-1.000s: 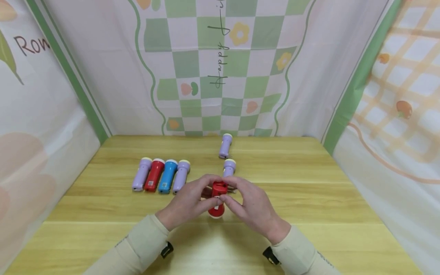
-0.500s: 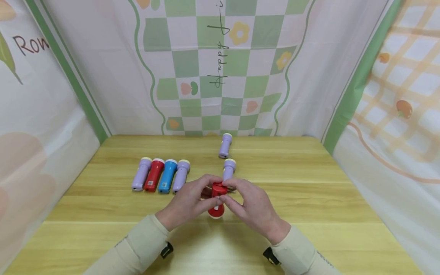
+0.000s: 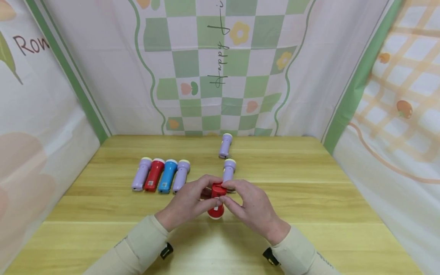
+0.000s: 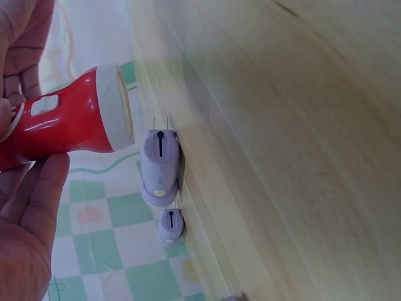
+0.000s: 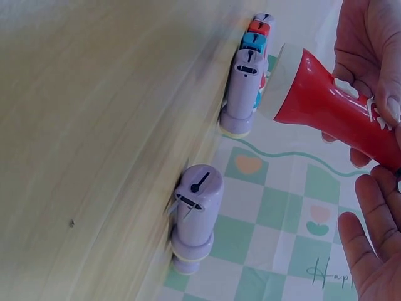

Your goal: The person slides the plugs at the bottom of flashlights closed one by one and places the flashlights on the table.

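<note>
Between both hands is a red flashlight [image 3: 216,212] with a white lens rim, its tail raised and its lens end toward the person. My left hand [image 3: 187,198] pinches it with thumb and index finger from the left. From the right, my right hand [image 3: 254,206] does the same, with its index fingertip at the tail end. A white switch [image 4: 45,104] shows on the flashlight's side in the left wrist view. In the right wrist view the tail is partly hidden by the hands, and the white rim [image 5: 283,78] faces away from them.
Left on the wooden table [image 3: 309,191] lie a purple flashlight [image 3: 141,175], a red one [image 3: 154,175], a blue one [image 3: 167,176] and another purple one [image 3: 181,176]. Beyond the hands lie two more purple flashlights [image 3: 229,170]; the nearer has metal prongs [image 5: 187,205] out. Printed cloth [image 3: 123,76] surrounds the table.
The right index finger has moved down slightly at the red flashlight's tail, and the tail has tipped a little. The flashlights on the table stay put.
</note>
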A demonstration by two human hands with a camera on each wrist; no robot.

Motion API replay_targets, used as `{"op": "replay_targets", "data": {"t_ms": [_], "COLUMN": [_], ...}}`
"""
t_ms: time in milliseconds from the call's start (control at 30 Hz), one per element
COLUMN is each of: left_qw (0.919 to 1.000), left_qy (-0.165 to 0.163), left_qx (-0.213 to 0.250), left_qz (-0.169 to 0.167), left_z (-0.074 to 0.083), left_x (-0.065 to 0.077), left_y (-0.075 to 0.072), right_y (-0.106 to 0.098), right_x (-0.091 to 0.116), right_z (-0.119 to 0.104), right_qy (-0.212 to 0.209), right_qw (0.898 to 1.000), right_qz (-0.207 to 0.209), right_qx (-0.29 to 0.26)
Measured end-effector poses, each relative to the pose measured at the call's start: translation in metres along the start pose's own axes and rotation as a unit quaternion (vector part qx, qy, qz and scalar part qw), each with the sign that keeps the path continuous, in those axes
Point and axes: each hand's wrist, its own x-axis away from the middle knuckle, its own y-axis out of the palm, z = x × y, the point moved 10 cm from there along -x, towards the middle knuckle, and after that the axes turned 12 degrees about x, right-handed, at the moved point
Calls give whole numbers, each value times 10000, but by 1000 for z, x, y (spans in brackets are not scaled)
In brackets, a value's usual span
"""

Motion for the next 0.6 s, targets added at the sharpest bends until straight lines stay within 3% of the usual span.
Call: {"op": "replay_targets", "data": {"t_ms": [600], "left_qw": [9999], "left_qy": [-100], "left_qx": [9], "left_qz": [22], "left_z": [2], "left_x": [2], "left_y": [-2], "right_y": [-1], "right_x": [-1], "right_z": [-3], "right_qy": [-103], "right_qw": [9998], "right_qz": [92], "right_qx": [-117]}}
